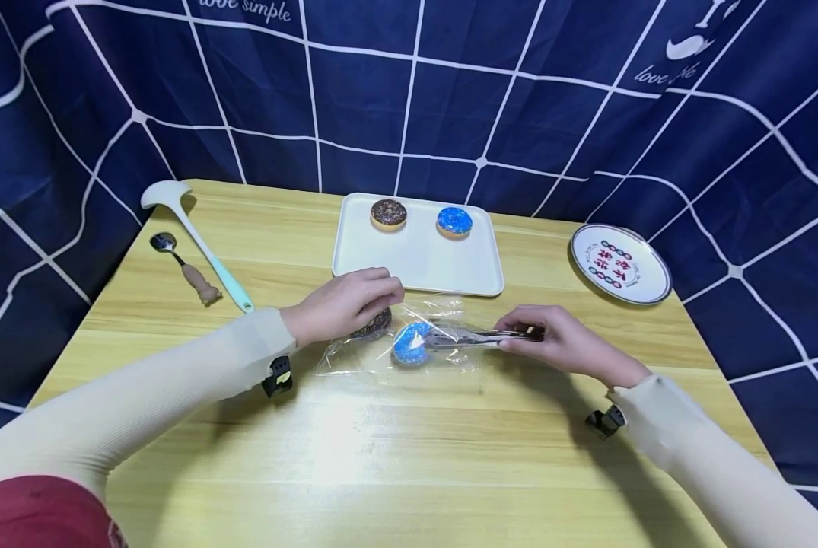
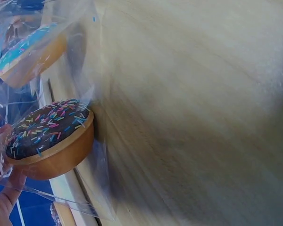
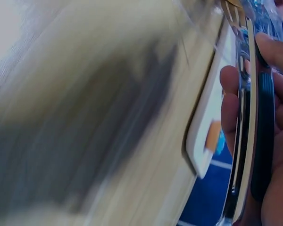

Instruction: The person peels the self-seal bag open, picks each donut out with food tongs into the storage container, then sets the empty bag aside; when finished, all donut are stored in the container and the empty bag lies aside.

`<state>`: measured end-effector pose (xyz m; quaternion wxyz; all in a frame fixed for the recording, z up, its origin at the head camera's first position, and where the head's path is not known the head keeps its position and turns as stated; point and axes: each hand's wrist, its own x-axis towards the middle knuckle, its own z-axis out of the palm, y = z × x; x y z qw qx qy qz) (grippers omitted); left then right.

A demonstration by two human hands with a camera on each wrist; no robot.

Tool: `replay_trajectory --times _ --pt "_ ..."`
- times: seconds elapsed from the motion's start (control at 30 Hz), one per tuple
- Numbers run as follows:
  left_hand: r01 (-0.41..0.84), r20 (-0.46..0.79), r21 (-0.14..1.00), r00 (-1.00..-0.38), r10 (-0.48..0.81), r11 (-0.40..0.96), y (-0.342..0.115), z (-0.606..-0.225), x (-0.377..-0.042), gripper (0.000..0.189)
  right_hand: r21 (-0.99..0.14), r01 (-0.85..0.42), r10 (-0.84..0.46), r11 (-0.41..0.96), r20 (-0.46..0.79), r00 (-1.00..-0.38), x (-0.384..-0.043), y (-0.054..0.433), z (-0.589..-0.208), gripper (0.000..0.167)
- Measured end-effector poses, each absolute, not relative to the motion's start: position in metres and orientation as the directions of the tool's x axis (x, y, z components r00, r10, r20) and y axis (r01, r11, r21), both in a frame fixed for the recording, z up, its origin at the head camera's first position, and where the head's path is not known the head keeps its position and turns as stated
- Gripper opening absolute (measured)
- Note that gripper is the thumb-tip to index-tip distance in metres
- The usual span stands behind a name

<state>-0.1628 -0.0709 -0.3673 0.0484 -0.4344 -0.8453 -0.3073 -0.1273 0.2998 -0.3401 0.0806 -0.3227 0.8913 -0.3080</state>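
Observation:
A clear plastic bag point(image 1: 340, 358) spans the space between the hands, with a chocolate-iced doughnut point(image 2: 52, 127) covered in coloured sprinkles inside it. My left hand point(image 1: 343, 304) grips the bag around that doughnut, partly covering it in the head view. My right hand point(image 1: 562, 342) holds metal tongs point(image 3: 252, 113) with dark grips, its thumb along one arm. The tongs reach leftward into the bag, their tips at a blue-iced doughnut point(image 1: 411, 344). In the left wrist view, the blue doughnut sits tilted inside the plastic, apart from the chocolate one.
Behind the hands lies a white tray point(image 1: 415, 262) bearing another chocolate doughnut point(image 1: 388, 215) and another blue doughnut point(image 1: 454, 222). Printed plates point(image 1: 644, 278) are stacked at the right. A ladle point(image 1: 203, 247) and a small spoon point(image 1: 192, 278) lie at the left. A dark blue checked curtain point(image 1: 361, 91) surrounds the table.

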Motion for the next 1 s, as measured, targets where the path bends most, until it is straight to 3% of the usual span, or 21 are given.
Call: replay_trajectory --times 0.37,0.67,0.87,1.0 --pt "0.762 0.346 0.474 -0.622 0.703 0.44 -0.069 -0.371 -0.157 0.01 -0.671 -0.315 -0.528 0.671 -0.133 -0.839 -0.123 0.354 -0.328 0.012" --pt "0.775 0.361 0.461 -0.609 0.706 0.433 -0.067 -0.37 -0.16 0.01 -0.736 -0.238 -0.466 0.634 -0.117 -0.877 -0.127 0.394 -0.315 0.016" --pt "0.788 0.379 0.447 -0.596 0.709 0.424 -0.067 -0.37 -0.16 0.01 -0.743 -0.153 -0.36 0.652 -0.126 -0.924 -0.143 0.395 -0.31 0.015" --pt "0.791 0.381 0.443 -0.593 0.71 0.423 -0.067 -0.369 -0.16 0.01 -0.7 -0.106 -0.309 0.706 -0.171 -0.935 -0.16 0.378 -0.311 0.027"
